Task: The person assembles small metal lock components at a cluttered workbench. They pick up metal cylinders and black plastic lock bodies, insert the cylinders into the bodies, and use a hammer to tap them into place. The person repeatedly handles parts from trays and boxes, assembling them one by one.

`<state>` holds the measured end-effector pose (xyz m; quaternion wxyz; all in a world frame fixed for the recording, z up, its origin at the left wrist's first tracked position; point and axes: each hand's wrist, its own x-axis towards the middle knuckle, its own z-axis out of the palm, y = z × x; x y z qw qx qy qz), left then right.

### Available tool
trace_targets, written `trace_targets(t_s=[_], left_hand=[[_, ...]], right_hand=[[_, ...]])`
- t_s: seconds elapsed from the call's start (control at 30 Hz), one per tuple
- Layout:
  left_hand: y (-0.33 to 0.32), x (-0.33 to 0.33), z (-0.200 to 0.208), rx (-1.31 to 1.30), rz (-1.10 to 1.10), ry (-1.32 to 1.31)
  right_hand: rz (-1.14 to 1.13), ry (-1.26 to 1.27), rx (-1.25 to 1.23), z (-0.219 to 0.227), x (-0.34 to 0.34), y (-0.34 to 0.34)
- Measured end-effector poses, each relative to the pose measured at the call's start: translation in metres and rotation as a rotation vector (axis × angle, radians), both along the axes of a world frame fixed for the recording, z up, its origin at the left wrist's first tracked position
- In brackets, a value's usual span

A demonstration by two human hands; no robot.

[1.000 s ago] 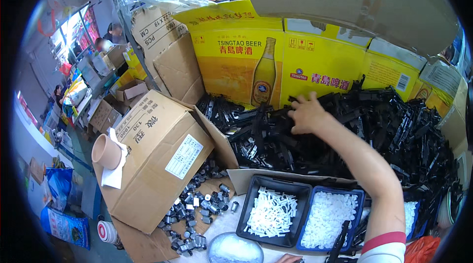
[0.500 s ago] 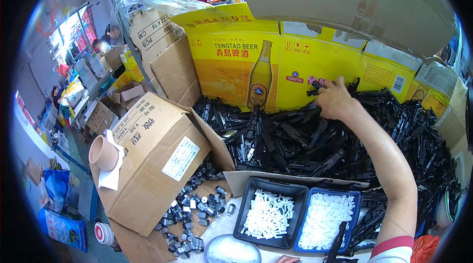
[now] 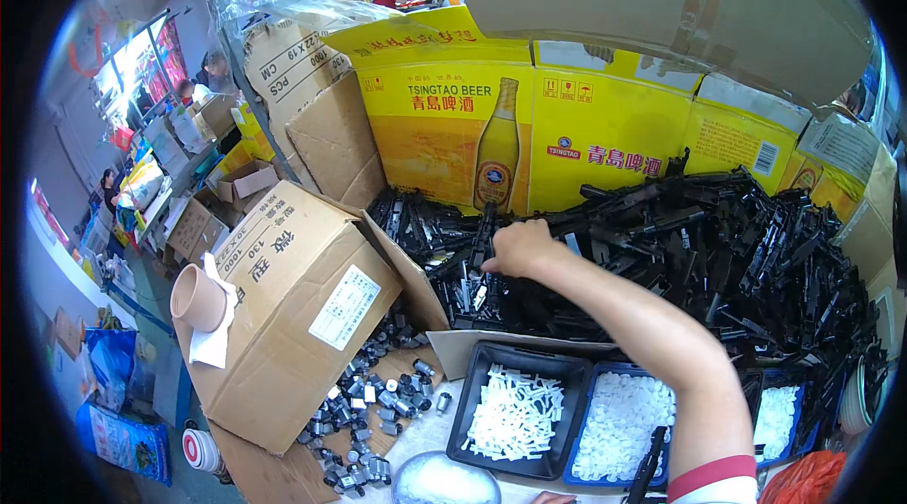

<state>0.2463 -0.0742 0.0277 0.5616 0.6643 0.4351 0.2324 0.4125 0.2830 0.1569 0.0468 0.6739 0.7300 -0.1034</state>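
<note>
Snag risk: right hand (image 3: 518,247) is fisted on a black plastic strip (image 3: 484,238) in the tangled heap (image 3: 718,249) by the yellow cartons (image 3: 605,126), so neighbours may drag into the white-clip tray (image 3: 515,410); left hand unseen.

Black parts, yellow cartons, brown cardboard

A heap of black plastic parts (image 3: 661,239) fills the centre and right; behind it stand bright yellow cartons (image 3: 453,126) with a brown bottle picture and red lettering. At left is a plain brown cardboard box (image 3: 293,315) with a white label and a tan paper cup (image 3: 196,298). Low centre, a black tray (image 3: 472,386) holds white pieces; a blue tray (image 3: 578,466) holds white caps beside it.
</note>
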Motion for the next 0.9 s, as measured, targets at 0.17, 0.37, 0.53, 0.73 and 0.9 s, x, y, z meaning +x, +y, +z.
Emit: trace_targets(t_s=[0.17, 0.37, 0.53, 0.73, 0.9], left_hand=[[-0.002, 0.0, -0.009, -0.092, 0.019, 0.042], [-0.001, -0.005, -0.012, 0.052, 0.032, 0.002], [-0.002, -0.003, -0.012, -0.007, 0.057, -0.086], [-0.009, -0.002, -0.032, 0.107, 0.065, -0.046], [-0.008, -0.003, -0.037, 0.11, 0.014, 0.032]], right_hand=[[0.029, -0.105, 0.099, -0.048, -0.018, 0.011], [0.005, 0.165, -0.013, -0.034, 0.016, 0.009], [-0.042, 0.556, 0.072, -0.009, 0.073, 0.006], [-0.131, 1.164, 0.028, 0.051, 0.09, -0.014], [-0.147, 1.389, -0.006, 0.066, 0.099, -0.024]])
